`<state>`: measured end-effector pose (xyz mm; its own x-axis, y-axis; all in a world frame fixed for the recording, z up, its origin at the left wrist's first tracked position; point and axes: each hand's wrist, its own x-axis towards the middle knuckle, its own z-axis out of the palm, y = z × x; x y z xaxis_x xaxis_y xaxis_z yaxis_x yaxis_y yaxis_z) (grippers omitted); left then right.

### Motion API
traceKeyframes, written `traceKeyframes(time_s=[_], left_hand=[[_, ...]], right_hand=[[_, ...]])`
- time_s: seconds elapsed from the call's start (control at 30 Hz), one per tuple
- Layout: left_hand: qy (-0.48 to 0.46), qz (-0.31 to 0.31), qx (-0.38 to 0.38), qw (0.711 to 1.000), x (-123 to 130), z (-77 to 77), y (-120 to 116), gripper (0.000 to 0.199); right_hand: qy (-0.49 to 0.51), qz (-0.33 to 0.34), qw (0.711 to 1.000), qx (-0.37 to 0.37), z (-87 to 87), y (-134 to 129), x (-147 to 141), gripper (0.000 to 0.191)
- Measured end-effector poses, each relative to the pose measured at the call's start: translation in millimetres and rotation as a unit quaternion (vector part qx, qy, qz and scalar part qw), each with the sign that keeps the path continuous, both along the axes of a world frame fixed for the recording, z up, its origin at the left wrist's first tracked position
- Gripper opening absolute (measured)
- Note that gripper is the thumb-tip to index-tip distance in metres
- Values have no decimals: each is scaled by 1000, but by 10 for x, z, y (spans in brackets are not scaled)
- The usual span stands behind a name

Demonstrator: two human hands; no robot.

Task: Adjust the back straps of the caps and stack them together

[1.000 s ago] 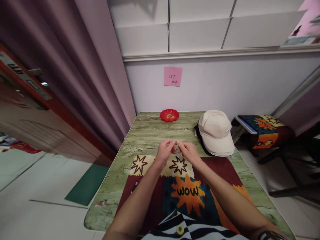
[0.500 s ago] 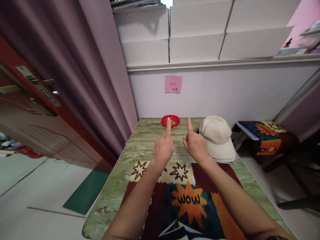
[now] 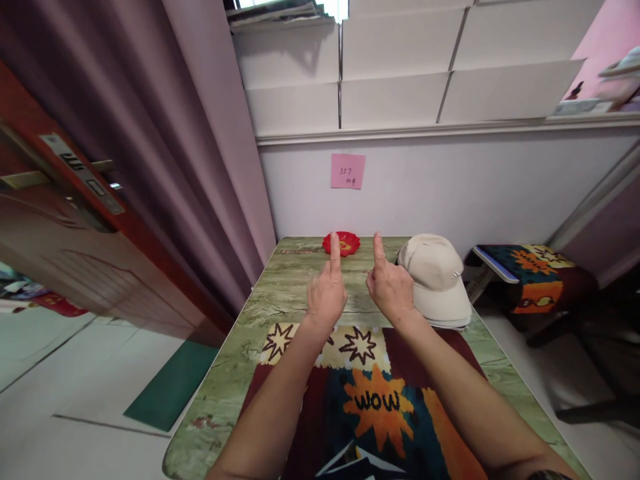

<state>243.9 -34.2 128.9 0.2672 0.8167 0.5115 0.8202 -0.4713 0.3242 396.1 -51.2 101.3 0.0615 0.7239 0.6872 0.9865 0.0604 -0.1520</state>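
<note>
My left hand (image 3: 326, 291) is held up over the table with its index finger stretched out and apart from the other fingers, which are curled in. Its fingertip overlaps a red scalloped dish (image 3: 349, 244) at the table's back edge; whether they touch I cannot tell. To its right, my right hand (image 3: 393, 288) makes the same pointing shape, the thumb showing on its inner side. No object shows in either hand. A cream baseball cap (image 3: 433, 263) lies close beside my right hand, partly covered by it.
A patterned cloth with "WOW" (image 3: 377, 400) covers the near part of the green wood-grain table (image 3: 280, 287). A pink note (image 3: 348, 171) is stuck on the wall behind. At left stand a purple curtain and a door (image 3: 75, 220); at right, a cloth-covered stool (image 3: 537, 267).
My left index finger has shifted slightly left and up. The right hand is almost where it was, and the whole view has moved a little.
</note>
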Motion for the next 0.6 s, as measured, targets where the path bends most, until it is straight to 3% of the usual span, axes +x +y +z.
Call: traceKeyframes(time_s=[0.07,0.13,0.2,0.27,0.33,0.4,0.5,0.6], left_hand=[[-5,-15,-26,1000,-41,-101,31,88],[0,-39,-57,998,-140,-353,60,80],[21,-63,-76,995,-304,-768,66,65],[57,-77,-83,992,-510,-1271,32,57],[82,-75,-90,990,-708,-1739,-31,57],[98,-68,-83,989,-851,-2067,-97,53],[101,-65,-76,990,-932,-2244,-143,46],[90,-68,-85,990,-922,-2192,-134,45]], right_hand=[[34,24,999,-26,-82,7,48,80],[85,45,994,-51,-218,25,181,81],[124,29,991,-52,-373,57,423,82],[133,-34,990,-34,-492,107,756,81],[140,-111,984,-18,-532,178,1122,83],[137,-169,976,-12,-493,265,1448,87],[161,-213,961,-77,-383,383,1743,95],[162,-194,951,-179,-356,439,1791,107]])
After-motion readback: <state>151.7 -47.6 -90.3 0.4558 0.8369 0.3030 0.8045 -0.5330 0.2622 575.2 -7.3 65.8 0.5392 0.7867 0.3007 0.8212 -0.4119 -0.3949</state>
